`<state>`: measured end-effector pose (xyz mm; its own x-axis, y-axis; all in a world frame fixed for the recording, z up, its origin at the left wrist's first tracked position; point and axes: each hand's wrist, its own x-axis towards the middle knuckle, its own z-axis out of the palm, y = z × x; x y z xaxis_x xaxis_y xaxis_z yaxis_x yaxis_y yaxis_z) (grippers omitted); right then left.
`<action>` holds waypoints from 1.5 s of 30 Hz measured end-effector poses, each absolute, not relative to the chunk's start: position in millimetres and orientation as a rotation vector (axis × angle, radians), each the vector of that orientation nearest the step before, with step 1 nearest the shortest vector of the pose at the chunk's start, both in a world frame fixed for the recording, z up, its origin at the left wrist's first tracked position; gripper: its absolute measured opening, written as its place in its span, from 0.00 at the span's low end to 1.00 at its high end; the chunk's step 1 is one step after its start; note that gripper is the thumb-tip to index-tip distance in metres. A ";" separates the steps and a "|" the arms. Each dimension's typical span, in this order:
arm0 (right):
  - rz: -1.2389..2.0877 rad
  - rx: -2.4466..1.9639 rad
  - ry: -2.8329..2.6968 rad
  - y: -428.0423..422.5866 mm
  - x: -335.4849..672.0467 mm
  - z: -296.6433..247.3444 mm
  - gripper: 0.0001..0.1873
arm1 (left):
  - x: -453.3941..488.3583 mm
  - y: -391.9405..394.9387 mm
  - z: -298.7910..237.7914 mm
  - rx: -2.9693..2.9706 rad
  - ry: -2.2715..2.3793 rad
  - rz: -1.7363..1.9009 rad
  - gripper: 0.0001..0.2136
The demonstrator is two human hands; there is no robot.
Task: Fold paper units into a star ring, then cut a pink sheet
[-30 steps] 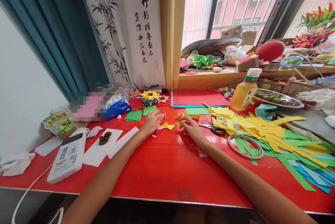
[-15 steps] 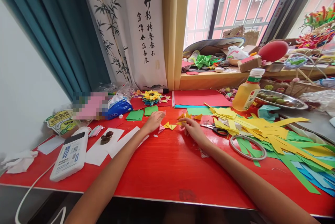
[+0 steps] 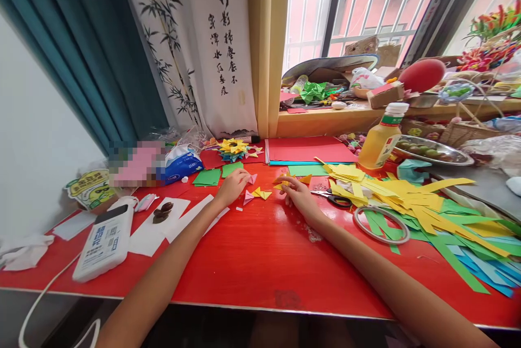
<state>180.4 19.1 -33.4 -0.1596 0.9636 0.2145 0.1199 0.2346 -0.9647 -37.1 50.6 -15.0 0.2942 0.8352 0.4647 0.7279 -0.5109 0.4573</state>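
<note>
in the head view, the left hand (image 3: 233, 188) reaches in from one side of the table (image 3: 228, 277), its fingertips right at a small pink folded piece (image 3: 253, 179), which lies just off them on the side toward the other hand. thumb and fingers overlap too much from this angle, so i cannot tell whether that grip is closed on the paper. a second pink piece (image 3: 248, 197) sits nearer the wearer, just beside a yellow folded piece (image 3: 261, 193). the yellow one's long axis runs side to side, across the gap between the hands, with neither hand clearly nearer to it.

the right hand (image 3: 299, 196) is curled across from the left, knuckles up, nearest to some orange-yellow folded pieces (image 3: 305, 179) that show around and behind its fingers; whether its grip is together on one is hidden. black-handled scissors (image 3: 340, 202) lie just to its right, and green paper squares (image 3: 207, 177) lie beyond the left hand.
</note>
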 end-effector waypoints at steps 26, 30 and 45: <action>1.006 -0.867 -1.499 10.8 177.7 -26.9 0.14 | -18.7 34.2 -2.3 1.725 1.079 0.963 0.15; 0.926 -0.852 -1.582 7.1 174.9 -26.6 0.13 | -14.1 25.7 4.7 1.719 1.044 1.026 0.12; 0.469 -0.891 -1.858 -9.3 176.5 2.2 0.08 | -10.2 17.7 8.8 1.757 0.878 1.127 0.10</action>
<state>176.5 -9.3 2.2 -0.2466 0.7519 0.6114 0.3720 0.6560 -0.6567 -10.2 17.7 8.8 0.3474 0.8758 0.3352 0.1108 -0.3933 0.9127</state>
